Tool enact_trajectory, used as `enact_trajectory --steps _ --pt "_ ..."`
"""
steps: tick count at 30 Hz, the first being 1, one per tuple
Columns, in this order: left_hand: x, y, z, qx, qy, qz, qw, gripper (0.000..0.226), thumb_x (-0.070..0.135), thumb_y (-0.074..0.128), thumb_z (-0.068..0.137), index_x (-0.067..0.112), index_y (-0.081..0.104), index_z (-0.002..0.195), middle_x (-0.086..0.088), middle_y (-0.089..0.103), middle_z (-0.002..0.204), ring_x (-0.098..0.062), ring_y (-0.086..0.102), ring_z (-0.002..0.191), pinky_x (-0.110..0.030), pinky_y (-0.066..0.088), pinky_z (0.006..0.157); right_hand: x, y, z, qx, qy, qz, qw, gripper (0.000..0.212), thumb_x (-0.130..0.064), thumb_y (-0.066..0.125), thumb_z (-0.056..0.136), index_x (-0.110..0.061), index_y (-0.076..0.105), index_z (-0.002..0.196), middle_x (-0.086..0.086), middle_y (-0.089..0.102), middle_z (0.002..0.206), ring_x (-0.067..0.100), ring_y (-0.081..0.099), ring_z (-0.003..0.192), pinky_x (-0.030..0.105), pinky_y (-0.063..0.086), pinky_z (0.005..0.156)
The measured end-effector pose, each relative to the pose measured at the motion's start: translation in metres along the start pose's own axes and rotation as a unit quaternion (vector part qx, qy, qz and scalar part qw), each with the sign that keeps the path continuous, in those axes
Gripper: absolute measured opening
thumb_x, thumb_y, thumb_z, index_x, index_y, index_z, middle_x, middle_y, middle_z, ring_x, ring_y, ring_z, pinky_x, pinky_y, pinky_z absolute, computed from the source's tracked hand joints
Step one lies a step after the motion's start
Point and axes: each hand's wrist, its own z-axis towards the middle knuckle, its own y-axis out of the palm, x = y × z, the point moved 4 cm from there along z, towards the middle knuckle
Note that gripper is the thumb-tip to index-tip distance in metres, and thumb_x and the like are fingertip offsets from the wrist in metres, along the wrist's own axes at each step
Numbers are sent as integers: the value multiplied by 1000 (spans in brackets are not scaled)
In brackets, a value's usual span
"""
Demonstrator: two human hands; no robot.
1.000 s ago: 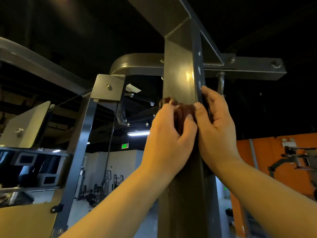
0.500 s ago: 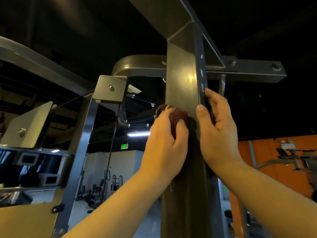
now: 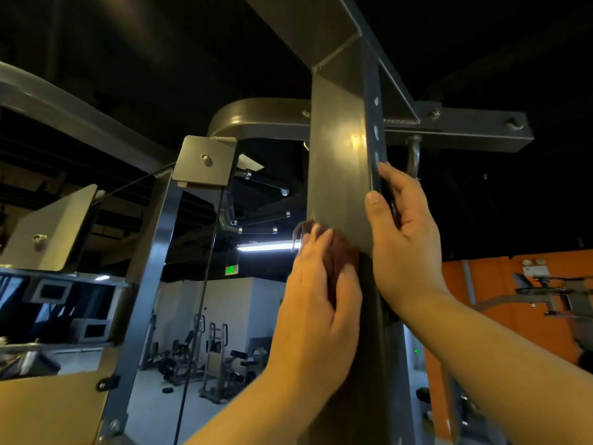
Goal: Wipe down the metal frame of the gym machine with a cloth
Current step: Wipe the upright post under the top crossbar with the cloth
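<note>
The fingers (image 3: 316, 248) of the left hand (image 3: 317, 303) lie bent over a bunched reddish-brown cloth (image 3: 343, 252). The thumb closes on it from the right, so the cloth is gripped and pressed against the front face of the gym machine's grey, square-section steel upright (image 3: 337, 162). Only a strip of cloth shows between fingers and thumb, plus a frayed bit poking out above the fingertips at the upright's left edge.

The right hand (image 3: 407, 239) sits just beside the left and a little higher, wrapped round the upright's right-hand corner. Its thumb lies up the front face, and its other fingers curl onto the side that carries a row of oval holes. From where I stand I cannot tell whether the two hands touch.

Behind the upright, a flat grey bolted crossbar (image 3: 475, 133) runs off to the right and a curved grey tube (image 3: 256, 117) bends away to the left. Left of the tube hangs a square steel plate (image 3: 205, 162) with one bolt in it, and a thin black cable (image 3: 199, 300) drops below the plate. Far back are a white strip light (image 3: 266, 247) and, on the right, an orange wall (image 3: 500, 300).
</note>
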Motion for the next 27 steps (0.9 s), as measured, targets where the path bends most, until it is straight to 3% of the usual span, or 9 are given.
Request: enact_trajectory --steps 5,7,9,13,17,20,23,25,27 --pt "13 -5 40 37 -14 -46 998 27 31 47 109 33 54 135 15 64 121 0 60 115 -24 51 98 -2 0 0 1 3 -7 1000 44 -24 49 107 -31 43 150 -19 47 149 -17 44 129 3 40 99" --pt "8 -2 21 33 -14 -42 998 35 38 47 108 32 52 142 10 63 130 -9 60 123 -37 52 105 -2 -1 -5 -5 12 7 1000 45 -23 49 107 -31 42 150 -18 46 151 -20 44 127 1 41 96" --pt "-3 -1 -8 26 -21 -26 999 50 49 44 103 37 43 151 12 54 148 -11 50 139 -45 46 115 -1 0 -12 -12 18 12 1000 46 -23 50 106 -32 41 151 -14 43 155 -7 43 135 6 40 103" --pt "-5 -6 -22 36 -17 -10 999 55 45 43 102 39 37 156 25 44 155 7 38 143 -32 39 120 0 1 -17 -9 20 6 1000 47 -23 50 106 -30 41 152 -11 43 156 0 40 142 12 35 111" --pt "8 -9 24 38 -21 -51 998 27 27 47 109 40 54 132 22 62 124 11 57 116 -9 47 94 -2 1 -17 -8 19 11 1000 47 -22 51 106 -32 40 151 -12 43 156 -1 41 142 14 35 113" --pt "5 -8 15 52 -5 -20 998 36 31 48 109 35 51 145 23 57 138 9 51 129 -22 46 109 -2 -1 -19 -9 17 17 1000 47 -22 51 106 -32 40 150 -12 44 156 -2 42 140 13 35 111" --pt "-7 -6 -27 47 -15 10 999 53 50 44 101 45 38 153 31 42 154 11 35 144 -33 38 121 0 0 -23 -11 13 10 1000 46 -22 50 106 -33 40 149 -11 43 156 -4 41 139 6 36 107" --pt "-9 -6 -34 28 -26 14 999 62 60 39 94 50 32 155 33 34 159 12 28 147 -35 34 124 0 -1 -25 -8 10 9 1000 46 -21 50 106 -32 40 150 -12 43 156 -7 40 138 2 37 103" --pt "-7 -8 -17 4 -28 -14 1000 59 54 41 101 43 31 158 29 38 158 12 32 145 -31 35 123 1 -1 -25 -6 6 9 1000 47 -23 50 106 -33 39 150 -13 43 156 -5 40 139 9 39 108"
